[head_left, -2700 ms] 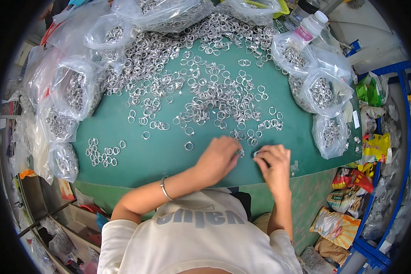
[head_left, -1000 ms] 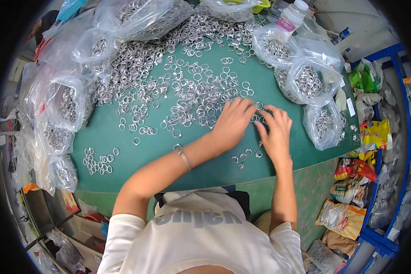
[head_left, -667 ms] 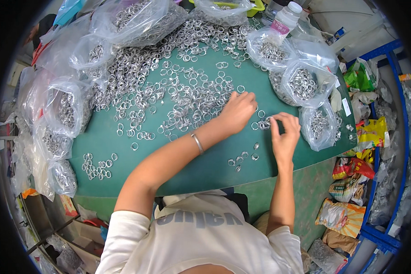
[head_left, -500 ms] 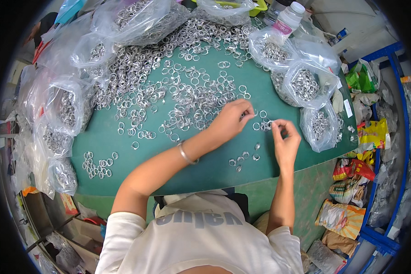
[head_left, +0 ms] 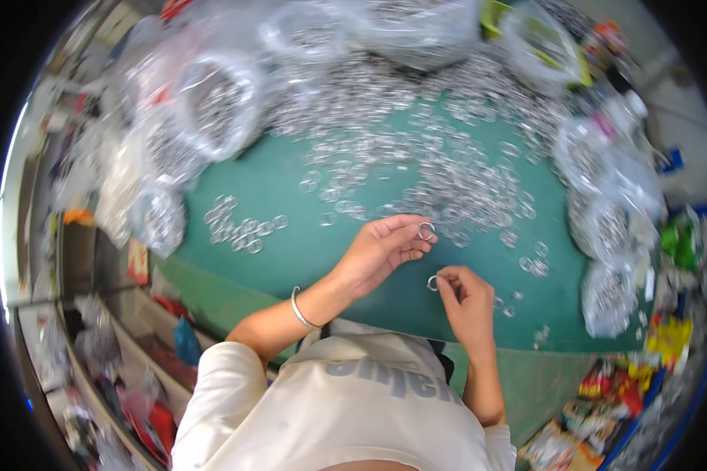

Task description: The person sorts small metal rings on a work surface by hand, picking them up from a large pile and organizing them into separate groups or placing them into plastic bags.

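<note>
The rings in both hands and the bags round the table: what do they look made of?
The rings, one in the left hand at and one in the right hand at, look like bare silvery metal: thin, round, bright glints. The bags seem clear thin plastic film: rings show through, and the surface is crinkled and shiny. The tabletop looks matte green, maybe a mat.

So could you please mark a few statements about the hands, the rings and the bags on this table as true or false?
1. The left hand holds a metal ring at its fingertips. True.
2. The right hand is empty. False: it pinches another ring.
3. The table surface is red. False: it is green.
4. Clear plastic bags of rings sit around the loose pile. True.
5. The left wrist wears a bracelet. True.
</note>
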